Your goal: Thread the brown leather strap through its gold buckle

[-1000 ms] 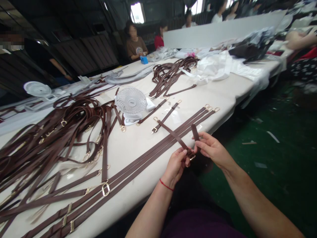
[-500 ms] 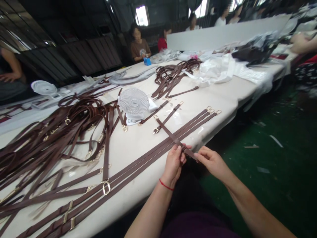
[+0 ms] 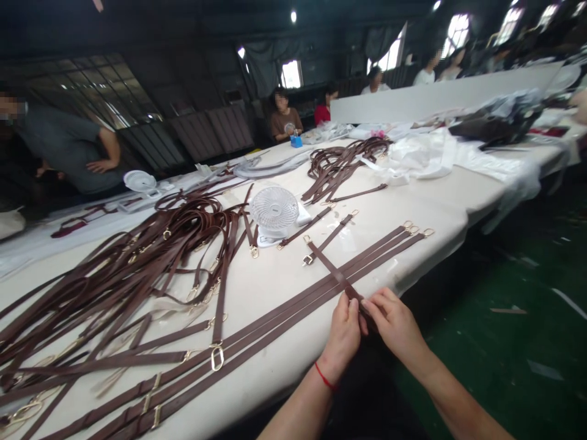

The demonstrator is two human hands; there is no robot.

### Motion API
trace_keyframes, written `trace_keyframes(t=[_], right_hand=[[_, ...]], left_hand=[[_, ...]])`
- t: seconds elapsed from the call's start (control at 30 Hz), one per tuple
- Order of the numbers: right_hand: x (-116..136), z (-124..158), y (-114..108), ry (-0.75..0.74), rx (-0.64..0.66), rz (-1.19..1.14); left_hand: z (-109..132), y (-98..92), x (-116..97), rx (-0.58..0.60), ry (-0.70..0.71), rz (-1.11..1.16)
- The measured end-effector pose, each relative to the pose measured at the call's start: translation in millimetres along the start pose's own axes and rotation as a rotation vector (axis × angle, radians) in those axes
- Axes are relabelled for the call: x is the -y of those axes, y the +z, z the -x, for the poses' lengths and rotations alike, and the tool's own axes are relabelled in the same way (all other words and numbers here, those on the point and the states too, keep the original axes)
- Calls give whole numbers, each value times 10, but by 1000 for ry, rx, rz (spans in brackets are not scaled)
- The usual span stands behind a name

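Note:
Both my hands are at the table's front edge, closed on one brown leather strap (image 3: pixel 328 263). My left hand (image 3: pixel 345 330) pinches it from the left, a red string on that wrist. Close beside it, my right hand (image 3: pixel 393 318) grips the same strap; its near end is hidden by my fingers. The strap's far end carries a gold ring (image 3: pixel 307 239) and lies on the table across several long brown straps (image 3: pixel 293 299) laid side by side. Just beyond is a short strap with a buckle (image 3: pixel 332 235).
A large tangle of brown straps (image 3: pixel 183 244) covers the table's left part. A white fan (image 3: pixel 275 211) stands in the middle, with another strap pile (image 3: pixel 342 162) behind it. White plastic wrap (image 3: pixel 413 156) lies at the right. Several people sit or stand beyond the table.
My right hand has come in closer to my left, both on the strap. The view has shifted, so the table sits lower and further right.

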State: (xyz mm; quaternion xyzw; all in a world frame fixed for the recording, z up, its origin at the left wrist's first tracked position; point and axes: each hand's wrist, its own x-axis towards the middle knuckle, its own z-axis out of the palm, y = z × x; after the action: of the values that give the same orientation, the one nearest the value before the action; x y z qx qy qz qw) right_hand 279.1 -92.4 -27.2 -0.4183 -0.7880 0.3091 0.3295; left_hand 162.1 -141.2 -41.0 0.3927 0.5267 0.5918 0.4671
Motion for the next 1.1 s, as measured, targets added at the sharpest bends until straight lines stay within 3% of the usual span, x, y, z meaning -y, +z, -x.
trace_keyframes(t=[0.2, 0.3, 0.4, 0.67, 0.87, 1.0, 1.1], right_hand=[[71, -190, -123, -52, 52, 16], [96, -289, -77, -125, 173, 5], [95, -331, 14, -141, 190, -27], [37, -166, 14, 103, 181, -329], [-1, 23, -53, 39, 185, -467], [127, 31, -65, -77, 108, -291], [256, 17, -87, -115, 193, -291]], left_hand=[[26, -50, 60, 45, -111, 21], [41, -59, 96, 26, -116, 20], [47, -84, 103, -2, -131, 53], [39, -211, 12, -35, -193, 372], [-4, -255, -155, -46, -194, 512], [-33, -250, -182, -43, -195, 526], [-55, -282, -201, -22, -220, 589]])
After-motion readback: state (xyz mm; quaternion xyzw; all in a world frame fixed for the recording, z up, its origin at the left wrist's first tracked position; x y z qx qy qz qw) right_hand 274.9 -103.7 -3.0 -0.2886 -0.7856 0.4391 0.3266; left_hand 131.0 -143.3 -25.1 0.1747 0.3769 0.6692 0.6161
